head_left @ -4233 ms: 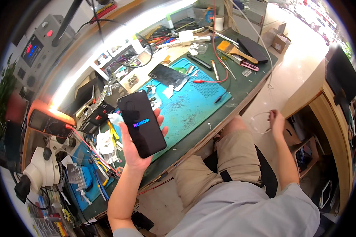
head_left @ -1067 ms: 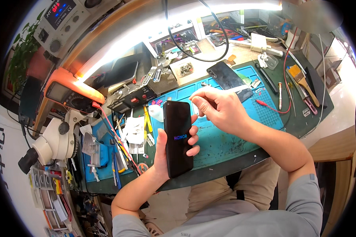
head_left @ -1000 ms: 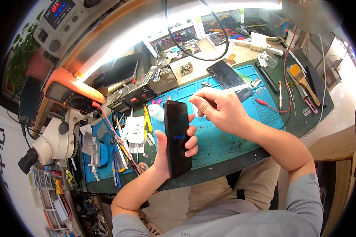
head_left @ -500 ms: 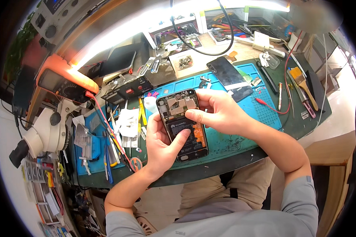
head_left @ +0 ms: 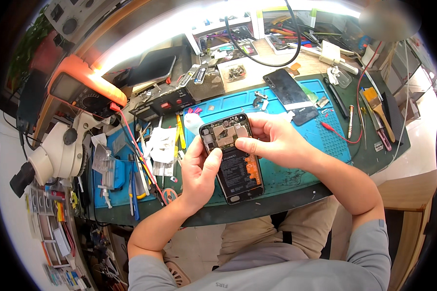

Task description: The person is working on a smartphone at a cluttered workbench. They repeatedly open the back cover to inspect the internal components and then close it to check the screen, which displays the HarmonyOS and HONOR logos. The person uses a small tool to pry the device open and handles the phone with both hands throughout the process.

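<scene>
Left hand and right hand are clasping opened phone | likely light, stiff, fragile | edges offering safest grip

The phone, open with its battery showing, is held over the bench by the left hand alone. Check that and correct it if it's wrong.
"Alone" is wrong: in the head view the right hand holds the phone too, opposite the left hand. The phone is open with its battery showing, over the bench.
</scene>
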Available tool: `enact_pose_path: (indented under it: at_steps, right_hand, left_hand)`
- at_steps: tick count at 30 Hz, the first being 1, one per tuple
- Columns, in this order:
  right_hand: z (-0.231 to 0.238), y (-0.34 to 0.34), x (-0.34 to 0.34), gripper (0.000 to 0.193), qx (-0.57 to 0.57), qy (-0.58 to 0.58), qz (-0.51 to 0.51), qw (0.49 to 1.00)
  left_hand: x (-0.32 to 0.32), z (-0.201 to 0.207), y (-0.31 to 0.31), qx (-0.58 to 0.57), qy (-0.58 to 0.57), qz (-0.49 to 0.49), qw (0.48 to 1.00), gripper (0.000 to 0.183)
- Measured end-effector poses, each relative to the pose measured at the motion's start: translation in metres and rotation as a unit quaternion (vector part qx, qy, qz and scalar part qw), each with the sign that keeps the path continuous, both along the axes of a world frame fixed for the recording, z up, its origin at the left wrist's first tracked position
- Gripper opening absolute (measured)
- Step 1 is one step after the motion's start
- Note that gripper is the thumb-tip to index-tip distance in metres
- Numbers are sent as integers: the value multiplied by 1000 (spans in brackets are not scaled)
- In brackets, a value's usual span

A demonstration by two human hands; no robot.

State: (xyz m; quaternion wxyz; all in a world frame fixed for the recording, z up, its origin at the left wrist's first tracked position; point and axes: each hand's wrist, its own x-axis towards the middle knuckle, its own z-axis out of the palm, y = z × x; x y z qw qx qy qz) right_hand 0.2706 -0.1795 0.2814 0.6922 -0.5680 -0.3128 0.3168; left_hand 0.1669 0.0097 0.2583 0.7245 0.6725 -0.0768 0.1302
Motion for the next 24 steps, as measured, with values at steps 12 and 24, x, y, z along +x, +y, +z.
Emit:
enact_pose_path:
  at_steps: [12,24]
  right_hand:
    - [-7,1,1,28,-12,-20,3,1000]
    - [-1,-1,1,30,-47,-9,-14,999]
  left_hand:
    - [0,1,-2,-17,4,0,1000,36]
    - [-4,4,-7,-23,19,10,1000,32]
